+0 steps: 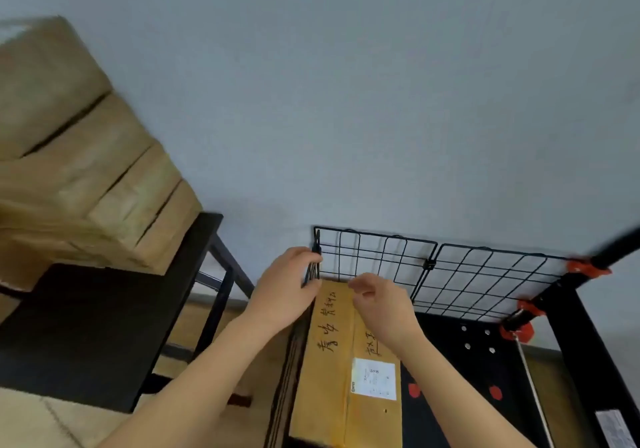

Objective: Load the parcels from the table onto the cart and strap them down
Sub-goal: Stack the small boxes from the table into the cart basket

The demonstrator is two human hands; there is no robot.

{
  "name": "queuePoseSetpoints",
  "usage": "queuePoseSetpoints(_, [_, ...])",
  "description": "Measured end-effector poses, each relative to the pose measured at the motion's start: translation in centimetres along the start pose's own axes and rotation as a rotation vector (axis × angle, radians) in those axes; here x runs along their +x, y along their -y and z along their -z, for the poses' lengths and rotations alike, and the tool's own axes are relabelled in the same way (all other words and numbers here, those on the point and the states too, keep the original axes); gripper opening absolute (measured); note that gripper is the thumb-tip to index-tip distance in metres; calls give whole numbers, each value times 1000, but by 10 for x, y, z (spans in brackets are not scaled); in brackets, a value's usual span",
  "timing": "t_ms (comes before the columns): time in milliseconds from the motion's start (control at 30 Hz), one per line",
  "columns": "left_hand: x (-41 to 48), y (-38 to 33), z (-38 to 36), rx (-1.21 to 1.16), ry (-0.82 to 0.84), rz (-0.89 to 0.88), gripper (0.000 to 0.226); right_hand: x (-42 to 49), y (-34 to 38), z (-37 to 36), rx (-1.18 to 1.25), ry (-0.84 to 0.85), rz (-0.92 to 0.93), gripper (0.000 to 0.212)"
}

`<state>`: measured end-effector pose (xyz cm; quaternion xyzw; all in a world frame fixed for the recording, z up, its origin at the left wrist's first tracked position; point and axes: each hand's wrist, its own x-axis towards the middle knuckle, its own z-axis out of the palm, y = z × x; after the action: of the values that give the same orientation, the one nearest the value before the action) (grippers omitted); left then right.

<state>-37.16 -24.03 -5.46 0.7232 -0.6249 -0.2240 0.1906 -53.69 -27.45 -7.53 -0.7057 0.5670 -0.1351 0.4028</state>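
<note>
Against a grey wall (346, 101), left hand (287, 285) grips the wire panel (377, 257); right hand (381, 304) curls above the parcel (325, 371), hold unclear.

A stack of brown cardboard parcels (86, 157), blurred, sits on the black bench (86, 326) at the left. One long brown parcel (325, 378) with handwriting and a white label (374, 378) lies flat on the black cart (485, 361), one end toward its upright wire mesh panel (485, 281). A white cord (533, 388) hangs at the cart's right.
</note>
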Motion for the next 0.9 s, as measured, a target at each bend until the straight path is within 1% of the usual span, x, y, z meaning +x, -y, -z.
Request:
queuePoseSetpoints(200, [-33, 25, 95, -54, -199, -48, 36, -13, 106, -21, 12, -70, 181, 32])
queuePoseSetpoints(333, [-60, 55, 159, -94, -319, -88, 33, -22, 185, -47, 33, -96, 277, 30])
queuePoseSetpoints(500, [-93, 93, 235, -132, -456, -118, 35, -32, 281, -83, 84, -119, 383, 29])
queuePoseSetpoints(700, [-118, 145, 311, -119, -644, -169, 32, -40, 371, -120, 133, -196, 455, 27])
queuePoseSetpoints(900, [-116, 193, 372, -157, -774, -152, 35, -28, 429, -139, 208, -281, 410, 29])
